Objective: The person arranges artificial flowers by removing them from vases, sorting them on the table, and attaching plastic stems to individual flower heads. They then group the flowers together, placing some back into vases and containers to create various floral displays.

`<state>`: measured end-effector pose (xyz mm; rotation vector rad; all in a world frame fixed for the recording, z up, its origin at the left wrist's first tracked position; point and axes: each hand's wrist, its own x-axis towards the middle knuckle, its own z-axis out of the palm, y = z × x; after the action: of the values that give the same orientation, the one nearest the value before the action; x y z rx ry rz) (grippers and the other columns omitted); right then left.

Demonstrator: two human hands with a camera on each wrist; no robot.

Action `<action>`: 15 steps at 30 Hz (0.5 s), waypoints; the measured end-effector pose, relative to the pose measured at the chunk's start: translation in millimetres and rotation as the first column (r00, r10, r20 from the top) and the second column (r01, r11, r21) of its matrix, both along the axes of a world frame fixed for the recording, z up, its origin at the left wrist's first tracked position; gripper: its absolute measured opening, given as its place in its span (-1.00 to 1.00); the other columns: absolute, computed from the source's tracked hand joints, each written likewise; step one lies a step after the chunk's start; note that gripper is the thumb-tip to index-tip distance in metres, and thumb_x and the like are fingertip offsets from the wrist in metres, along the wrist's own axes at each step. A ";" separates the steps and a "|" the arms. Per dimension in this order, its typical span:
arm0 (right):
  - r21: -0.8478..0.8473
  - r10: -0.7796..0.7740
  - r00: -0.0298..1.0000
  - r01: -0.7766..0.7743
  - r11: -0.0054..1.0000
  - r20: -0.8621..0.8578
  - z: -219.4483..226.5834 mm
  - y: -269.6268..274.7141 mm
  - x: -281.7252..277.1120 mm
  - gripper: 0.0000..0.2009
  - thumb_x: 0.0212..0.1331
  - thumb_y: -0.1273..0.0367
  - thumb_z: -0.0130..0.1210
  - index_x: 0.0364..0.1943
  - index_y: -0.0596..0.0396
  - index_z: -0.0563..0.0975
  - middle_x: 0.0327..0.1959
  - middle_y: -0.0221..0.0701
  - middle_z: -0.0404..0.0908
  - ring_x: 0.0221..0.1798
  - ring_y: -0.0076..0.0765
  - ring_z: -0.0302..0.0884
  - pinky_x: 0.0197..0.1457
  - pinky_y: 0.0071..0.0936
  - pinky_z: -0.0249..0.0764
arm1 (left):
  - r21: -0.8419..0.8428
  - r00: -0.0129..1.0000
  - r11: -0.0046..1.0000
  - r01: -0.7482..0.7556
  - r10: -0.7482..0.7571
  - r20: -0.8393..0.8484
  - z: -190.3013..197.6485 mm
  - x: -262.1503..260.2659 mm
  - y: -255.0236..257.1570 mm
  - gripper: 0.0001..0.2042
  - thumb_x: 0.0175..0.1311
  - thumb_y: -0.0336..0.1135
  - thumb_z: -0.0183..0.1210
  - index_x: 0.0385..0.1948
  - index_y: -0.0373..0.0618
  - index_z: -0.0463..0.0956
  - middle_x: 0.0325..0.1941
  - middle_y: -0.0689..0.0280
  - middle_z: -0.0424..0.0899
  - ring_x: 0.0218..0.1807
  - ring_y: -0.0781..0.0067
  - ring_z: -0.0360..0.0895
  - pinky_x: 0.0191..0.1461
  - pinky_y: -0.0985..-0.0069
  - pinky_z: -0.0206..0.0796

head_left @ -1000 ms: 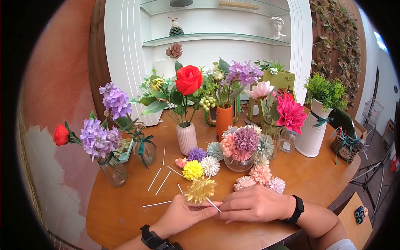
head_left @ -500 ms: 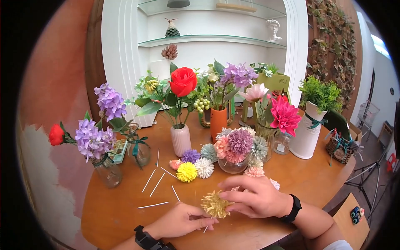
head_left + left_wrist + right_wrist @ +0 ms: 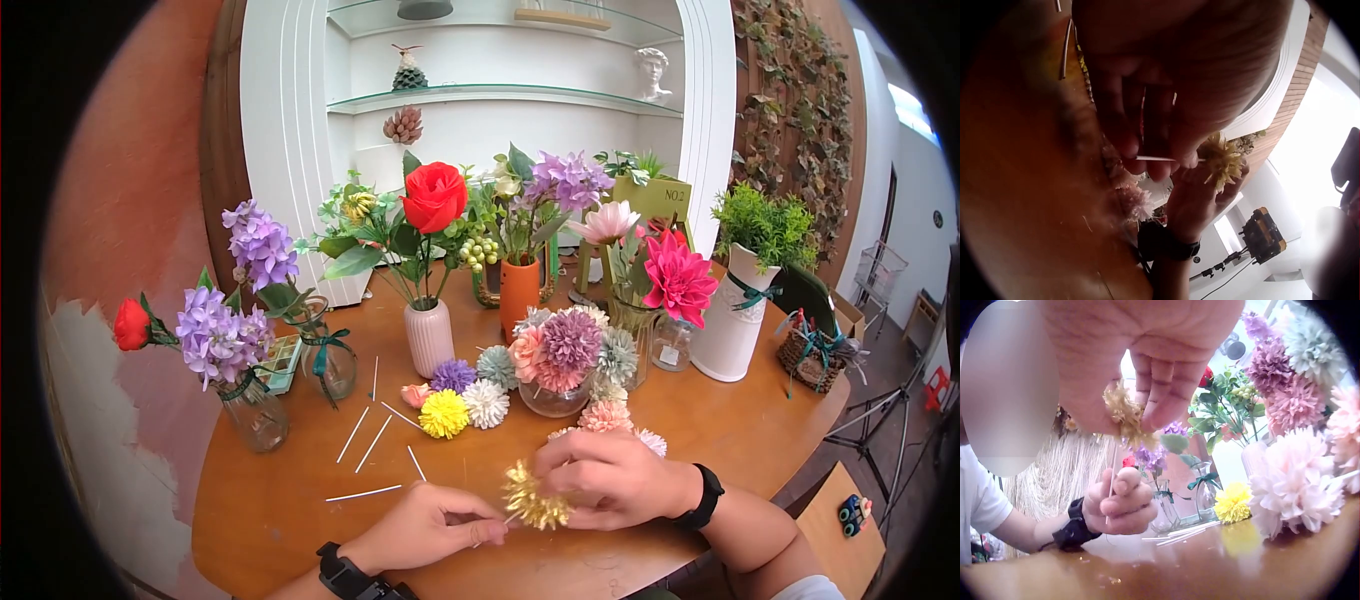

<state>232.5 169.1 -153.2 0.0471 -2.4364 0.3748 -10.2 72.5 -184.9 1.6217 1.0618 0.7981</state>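
Observation:
A gold flower [image 3: 536,497] on a thin white stick is held between the two hands above the front of the table. My left hand [image 3: 425,527] pinches the white stick [image 3: 1155,158] between thumb and fingers, below the flower head. My right hand [image 3: 612,478] grips the gold flower head from its right side, fingers curled on the petals. In the right wrist view the gold flower [image 3: 1127,415] sits between thumb and fingers, its stick running down to the left hand [image 3: 1121,503].
Several white sticks [image 3: 363,493] lie left of the hands. Beyond them are a yellow flower [image 3: 443,414], a white flower [image 3: 486,404] and a round glass bowl [image 3: 553,401] of flowers. Pink flowers [image 3: 606,416] lie behind the right hand. Vases, including a pink one [image 3: 429,338], stand farther back.
The right hand has moved from the stick's lower end up to the flower head. The flower has shifted right and tipped toward that hand. The head view has turned slightly.

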 end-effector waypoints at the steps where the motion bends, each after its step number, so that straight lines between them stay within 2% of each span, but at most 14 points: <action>1: 0.001 0.000 1.000 0.000 1.000 0.001 2.0 2.1 1.6 -0.68 -0.08 0.45 0.25 -0.17 0.10 0.48 -0.12 -0.29 0.51 -0.20 -0.16 0.56 -0.21 -0.35 0.55 | 0.001 1.000 1.000 0.000 0.000 0.001 0.3 0.7 0.2 -0.78 0.29 -0.31 0.22 -0.15 -0.25 0.64 -0.31 0.31 0.72 -0.32 0.67 0.58 -0.23 0.66 0.43; 3: 0.054 -0.053 0.977 0.065 0.996 -0.206 7.4 9.2 5.8 -0.65 -0.15 0.45 0.28 -0.19 0.09 0.48 -0.16 -0.25 0.50 -0.20 -0.14 0.55 -0.20 -0.34 0.53 | 0.018 0.977 0.979 -0.201 0.199 0.070 1.9 2.7 0.8 -0.78 0.32 -0.32 0.18 -0.11 -0.23 0.61 -0.27 0.32 0.70 -0.30 0.66 0.59 -0.21 0.65 0.44; 4: 0.072 -0.130 0.955 0.154 0.985 -0.267 8.7 12.5 11.1 -0.64 -0.19 0.46 0.32 -0.23 0.08 0.47 -0.17 -0.21 0.49 -0.19 -0.13 0.54 -0.17 -0.33 0.51 | 0.015 0.959 0.965 -0.262 0.259 0.120 3.1 2.0 0.6 -0.76 0.36 -0.31 0.13 -0.05 -0.23 0.58 -0.24 0.31 0.67 -0.27 0.63 0.59 -0.20 0.65 0.45; 5: 0.085 -0.200 0.909 0.247 0.965 -0.366 9.6 15.6 12.4 -0.64 -0.22 0.49 0.31 -0.25 0.09 0.46 -0.19 -0.22 0.48 -0.21 -0.17 0.51 -0.19 -0.36 0.49 | 0.015 0.958 0.965 -0.261 0.258 0.123 3.6 0.1 0.8 -0.76 0.36 -0.31 0.13 -0.05 -0.23 0.58 -0.24 0.31 0.67 -0.27 0.63 0.59 -0.20 0.65 0.45; 7: 0.068 -0.311 0.815 0.391 0.918 -0.489 7.6 24.3 15.9 -0.64 -0.24 0.53 0.30 -0.26 0.10 0.45 -0.22 -0.22 0.46 -0.24 -0.21 0.48 -0.21 -0.40 0.47 | -0.054 0.892 0.921 -0.387 0.388 0.231 4.3 -4.9 1.2 -0.74 0.39 -0.30 0.09 -0.03 -0.24 0.56 -0.23 0.30 0.65 -0.25 0.61 0.59 -0.20 0.65 0.45; 8: 0.024 -0.341 0.776 0.415 0.909 -0.530 5.6 27.1 14.9 -0.62 -0.26 0.56 0.28 -0.25 0.10 0.45 -0.25 -0.24 0.44 -0.26 -0.24 0.45 -0.24 -0.42 0.45 | -0.038 0.882 0.914 -0.404 0.400 0.248 3.9 -6.2 1.7 -0.74 0.40 -0.33 0.07 -0.06 -0.35 0.53 -0.23 0.24 0.63 -0.26 0.56 0.58 -0.25 0.65 0.43; 9: 0.026 -0.343 0.777 0.419 0.908 -0.528 5.9 27.5 16.1 -0.62 -0.26 0.56 0.28 -0.25 0.10 0.45 -0.25 -0.24 0.44 -0.26 -0.24 0.45 -0.24 -0.42 0.45 | -0.038 0.883 0.916 -0.400 0.396 0.252 3.9 -7.0 2.0 -0.74 0.40 -0.33 0.07 -0.06 -0.35 0.53 -0.23 0.24 0.63 -0.26 0.56 0.58 -0.25 0.65 0.43; 11: 0.059 -0.445 0.748 0.539 0.840 -0.492 7.6 28.5 18.4 -0.61 -0.27 0.58 0.27 -0.23 0.11 0.45 -0.26 -0.25 0.42 -0.26 -0.24 0.44 -0.28 -0.42 0.44 | -0.049 0.862 0.909 -0.415 0.410 0.297 4.5 -7.4 1.8 -0.75 0.40 -0.33 0.07 -0.07 -0.34 0.54 -0.25 0.25 0.63 -0.29 0.57 0.57 -0.27 0.65 0.42; 12: 0.114 -0.436 0.746 0.558 0.822 -0.503 7.6 30.9 18.5 -0.59 -0.28 0.58 0.27 -0.22 0.11 0.45 -0.27 -0.25 0.40 -0.28 -0.22 0.44 -0.31 -0.41 0.43 | -0.049 0.863 0.909 -0.413 0.408 0.299 4.9 -6.9 1.6 -0.75 0.40 -0.33 0.07 -0.07 -0.34 0.54 -0.25 0.25 0.63 -0.29 0.57 0.57 -0.27 0.65 0.42; 15: 0.109 -0.474 0.713 0.604 0.789 -0.517 6.8 28.9 16.8 -0.59 -0.30 0.59 0.28 -0.24 0.12 0.45 -0.28 -0.26 0.39 -0.29 -0.21 0.42 -0.33 -0.40 0.42 | -0.054 0.865 0.909 -0.413 0.410 0.290 6.2 -6.0 0.8 -0.75 0.40 -0.33 0.07 -0.08 -0.34 0.54 -0.26 0.25 0.63 -0.31 0.57 0.57 -0.28 0.65 0.41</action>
<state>249.3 198.0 -146.4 -0.4203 -1.8789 -0.2304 -16.2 73.3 -178.7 1.2402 1.2004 1.2896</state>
